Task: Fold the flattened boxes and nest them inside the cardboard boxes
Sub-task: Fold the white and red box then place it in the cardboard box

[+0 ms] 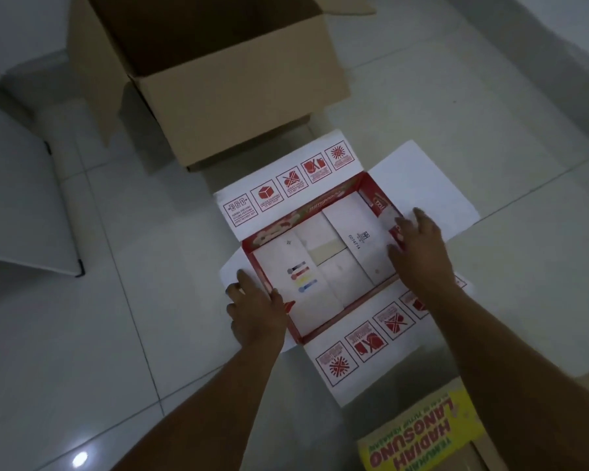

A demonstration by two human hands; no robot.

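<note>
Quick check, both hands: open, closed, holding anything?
Left hand: open, fingers spread flat on the left edge of the red and white box.
Right hand: open, resting on its right wall, gripping nothing.

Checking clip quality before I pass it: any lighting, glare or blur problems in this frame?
Head view: dim, greyish light with dark corners; a glare spot on the floor tiles; the right hand is smeared at its fingertips; tile lines bow from the wide lens; the white box stays readable.

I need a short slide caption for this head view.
Both hands, left hand and right hand, press open red-and-white printed box before plain brown cardboard box.
</note>
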